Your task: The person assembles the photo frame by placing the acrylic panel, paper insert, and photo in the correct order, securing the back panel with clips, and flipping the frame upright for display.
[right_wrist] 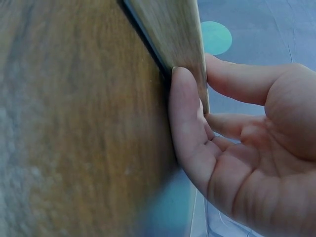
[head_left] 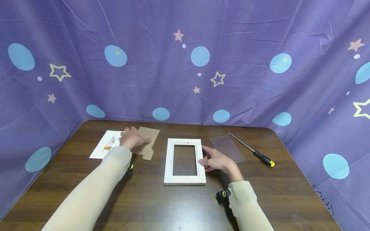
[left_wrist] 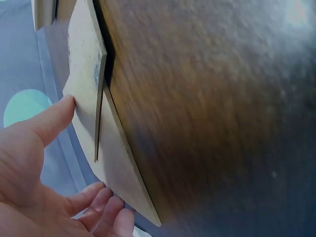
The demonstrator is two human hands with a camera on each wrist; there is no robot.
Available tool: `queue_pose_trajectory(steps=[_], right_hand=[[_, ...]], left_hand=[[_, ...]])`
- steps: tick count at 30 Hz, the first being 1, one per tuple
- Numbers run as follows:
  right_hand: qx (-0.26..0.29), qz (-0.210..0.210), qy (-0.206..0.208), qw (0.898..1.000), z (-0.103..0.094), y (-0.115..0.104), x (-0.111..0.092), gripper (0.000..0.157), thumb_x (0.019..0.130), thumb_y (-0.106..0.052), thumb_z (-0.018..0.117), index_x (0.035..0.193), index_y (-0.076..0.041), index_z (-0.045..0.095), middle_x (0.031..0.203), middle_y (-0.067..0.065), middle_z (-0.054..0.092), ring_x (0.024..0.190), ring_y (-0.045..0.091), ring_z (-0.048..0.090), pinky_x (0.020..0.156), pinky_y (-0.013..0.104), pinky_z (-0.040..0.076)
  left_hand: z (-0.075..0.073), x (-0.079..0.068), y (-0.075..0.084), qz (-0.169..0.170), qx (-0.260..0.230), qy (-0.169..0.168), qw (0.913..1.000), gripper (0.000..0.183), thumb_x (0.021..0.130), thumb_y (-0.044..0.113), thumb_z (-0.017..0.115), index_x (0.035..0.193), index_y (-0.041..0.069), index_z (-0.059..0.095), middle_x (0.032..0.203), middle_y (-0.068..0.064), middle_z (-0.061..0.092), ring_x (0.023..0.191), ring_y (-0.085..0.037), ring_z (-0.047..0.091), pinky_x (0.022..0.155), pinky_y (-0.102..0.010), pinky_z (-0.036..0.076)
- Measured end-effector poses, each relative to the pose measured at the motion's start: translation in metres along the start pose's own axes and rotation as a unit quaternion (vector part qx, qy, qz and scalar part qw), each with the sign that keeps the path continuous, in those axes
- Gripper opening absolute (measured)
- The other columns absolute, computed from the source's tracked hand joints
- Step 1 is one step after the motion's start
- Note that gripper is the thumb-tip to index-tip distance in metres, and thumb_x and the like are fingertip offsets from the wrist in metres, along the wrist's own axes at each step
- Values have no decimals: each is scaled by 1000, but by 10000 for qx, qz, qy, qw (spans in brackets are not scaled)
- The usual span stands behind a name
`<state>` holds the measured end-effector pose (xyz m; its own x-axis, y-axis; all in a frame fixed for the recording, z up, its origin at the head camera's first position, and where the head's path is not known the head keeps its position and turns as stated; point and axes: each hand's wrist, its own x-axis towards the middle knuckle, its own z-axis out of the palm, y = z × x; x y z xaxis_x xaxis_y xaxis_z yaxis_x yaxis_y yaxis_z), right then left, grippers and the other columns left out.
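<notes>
My left hand (head_left: 133, 138) reaches over a thin brown backing board (head_left: 150, 141) with a narrow stand flap (left_wrist: 89, 64) on it. In the left wrist view the thumb tip meets the board's edge, and the loosely bent fingers lie along the edge farther down. A white picture frame (head_left: 169, 160) with an open middle lies at the centre of the table. Its right side is pinched between the thumb and fingers of my right hand (head_left: 217, 159); the right wrist view shows the fingers round the frame's side rail (right_wrist: 173, 34).
Left of the board lies a white card (head_left: 101, 146) with a small plant drawing, partly covered by the left hand. A clear sheet (head_left: 226, 147) and a screwdriver (head_left: 261, 157) with a black and yellow handle lie to the right. A purple patterned cloth (head_left: 185, 96) hangs behind the table (head_left: 185, 205).
</notes>
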<state>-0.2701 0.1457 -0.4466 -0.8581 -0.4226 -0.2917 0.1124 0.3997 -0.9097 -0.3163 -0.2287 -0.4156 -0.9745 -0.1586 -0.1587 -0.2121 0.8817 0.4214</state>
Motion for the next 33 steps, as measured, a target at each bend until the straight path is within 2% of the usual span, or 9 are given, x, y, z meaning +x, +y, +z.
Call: queue_pose_trajectory(steps=[5, 9, 13, 17, 22, 25, 28, 31, 33], right_hand=[[13, -20, -33, 10000, -1, 0, -1, 84, 100, -3, 70, 168, 0, 20, 89, 11, 58, 78, 21, 65, 81, 42, 66], [-9, -15, -20, 10000, -2, -1, -1, 84, 101, -4, 69, 168, -1, 19, 88, 11, 57, 78, 21, 62, 82, 42, 66], [15, -31, -36, 10000, -2, -1, -2, 84, 101, -3, 69, 168, 0, 19, 89, 11, 58, 78, 21, 64, 82, 43, 66], [57, -41, -57, 10000, 0, 0, -2, 84, 100, -3, 69, 168, 1, 19, 89, 12, 59, 78, 22, 66, 81, 43, 66], [-6, -95, 186, 9998, -5, -3, -4, 76, 104, -8, 65, 166, 5, 22, 95, 14, 57, 77, 23, 65, 76, 41, 66], [-260, -276, 804, 9960, -15, -7, -8, 69, 105, -9, 64, 162, 7, 29, 98, 17, 57, 76, 24, 68, 72, 40, 66], [-986, -443, 1592, 9813, -29, -8, -14, 61, 104, -11, 64, 158, 6, 40, 100, 20, 63, 76, 26, 71, 71, 39, 66], [-2071, -573, 2265, 9500, -44, -6, -17, 55, 102, -15, 67, 151, 4, 52, 104, 21, 71, 88, 29, 72, 82, 43, 62], [-2669, -626, 2536, 9276, -53, -4, -19, 54, 100, -17, 69, 147, 5, 55, 109, 23, 71, 100, 35, 69, 90, 50, 57]], left_hand=[[-1, 2, -5, 93, 122, 112, 9998, 98, 92, 53, 72, 143, -22, 35, 140, -44, 37, 130, -60, 39, 107, -70, 41], [3, 6, -2, 361, 103, 314, 9988, 96, 93, 54, 70, 144, -20, 37, 139, -43, 39, 128, -59, 39, 105, -70, 41], [8, 9, 13, 538, 76, 467, 9974, 96, 91, 55, 69, 147, -17, 37, 140, -40, 40, 127, -57, 39, 106, -68, 41], [11, 2, 34, 688, -110, 572, 9959, 87, 92, 52, 71, 145, -12, 44, 140, -35, 45, 128, -55, 43, 107, -66, 43], [20, -18, 50, 1158, -648, 167, 9910, 73, 97, 43, 70, 141, -13, 50, 141, -34, 54, 129, -52, 53, 106, -61, 49], [27, -31, 55, 1293, -869, -306, 9873, 68, 100, 40, 69, 139, -14, 51, 131, -32, 63, 119, -45, 64, 99, -56, 55], [33, -43, 58, 1240, -980, -677, 9851, 62, 101, 38, 70, 135, -12, 55, 108, -23, 70, 95, -33, 72, 82, -47, 61], [38, -56, 58, 1143, -1298, -1069, 9791, 55, 101, 32, 70, 130, -12, 54, 92, -17, 67, 78, -26, 72, 71, -40, 63], [39, -65, 57, 1098, -1599, -1285, 9725, 50, 101, 26, 71, 127, -12, 52, 92, -16, 64, 77, -26, 72, 69, -38, 64]])
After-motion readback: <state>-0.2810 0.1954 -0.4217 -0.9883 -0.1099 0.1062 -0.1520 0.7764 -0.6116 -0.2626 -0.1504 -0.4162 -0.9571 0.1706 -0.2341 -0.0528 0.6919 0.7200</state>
